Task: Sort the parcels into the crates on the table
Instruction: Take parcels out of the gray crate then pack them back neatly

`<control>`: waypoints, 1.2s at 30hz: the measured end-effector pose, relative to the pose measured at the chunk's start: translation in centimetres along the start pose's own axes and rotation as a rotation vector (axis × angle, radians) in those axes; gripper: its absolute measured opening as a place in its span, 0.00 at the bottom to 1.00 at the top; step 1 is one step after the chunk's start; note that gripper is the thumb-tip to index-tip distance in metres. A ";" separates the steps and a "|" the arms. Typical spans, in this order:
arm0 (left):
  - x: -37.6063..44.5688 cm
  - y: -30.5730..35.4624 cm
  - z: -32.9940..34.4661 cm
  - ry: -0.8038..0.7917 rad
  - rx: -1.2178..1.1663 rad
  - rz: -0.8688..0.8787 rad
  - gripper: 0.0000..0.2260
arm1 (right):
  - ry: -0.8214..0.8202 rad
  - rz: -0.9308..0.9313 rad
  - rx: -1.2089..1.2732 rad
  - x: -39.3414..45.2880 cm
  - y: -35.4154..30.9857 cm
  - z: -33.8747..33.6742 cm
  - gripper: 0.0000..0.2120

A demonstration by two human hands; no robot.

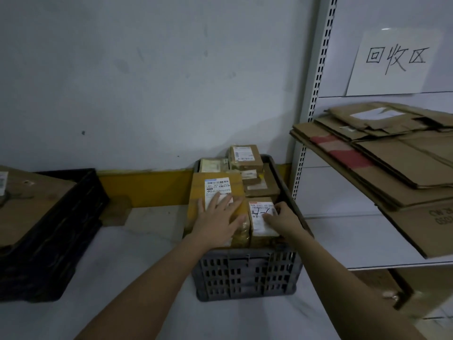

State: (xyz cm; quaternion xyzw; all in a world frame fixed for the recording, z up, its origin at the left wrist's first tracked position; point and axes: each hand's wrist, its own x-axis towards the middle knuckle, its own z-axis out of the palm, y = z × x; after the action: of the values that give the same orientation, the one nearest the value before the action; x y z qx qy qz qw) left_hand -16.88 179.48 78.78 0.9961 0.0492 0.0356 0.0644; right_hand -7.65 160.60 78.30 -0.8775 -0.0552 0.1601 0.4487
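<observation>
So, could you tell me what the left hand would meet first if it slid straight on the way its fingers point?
Probably nothing at once: the left hand lies flat on the large parcel; beyond its far edge, likely the pale parcel.

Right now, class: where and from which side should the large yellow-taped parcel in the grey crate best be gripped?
Probably by its two long side edges, from above. The yellow-taped parcel lies flat atop the grey crate, its top exposed under the left hand; a smaller parcel crowds its right side.
</observation>
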 end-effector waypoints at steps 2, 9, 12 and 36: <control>0.1 -0.2 -0.8 -0.048 -0.073 0.003 0.28 | -0.058 0.033 -0.183 0.2 -1.2 -0.4 0.28; 1.3 -5.2 -5.9 0.274 -0.514 -0.179 0.23 | 0.334 -0.361 -0.245 0.8 -10.1 0.8 0.17; 2.0 -11.9 -6.8 0.293 -0.554 -0.295 0.23 | 0.253 -0.514 -0.192 1.6 -15.8 4.7 0.14; 2.7 -51.9 7.6 -0.043 -0.723 -0.817 0.27 | -0.543 -0.180 -0.672 18.4 -23.4 48.0 0.28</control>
State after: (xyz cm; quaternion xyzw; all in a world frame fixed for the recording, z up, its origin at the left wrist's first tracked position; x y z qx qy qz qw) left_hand -18.44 230.04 64.59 0.8107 0.4156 0.0021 0.4124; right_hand -5.07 215.87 66.67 -0.8925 -0.2965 0.3181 0.1197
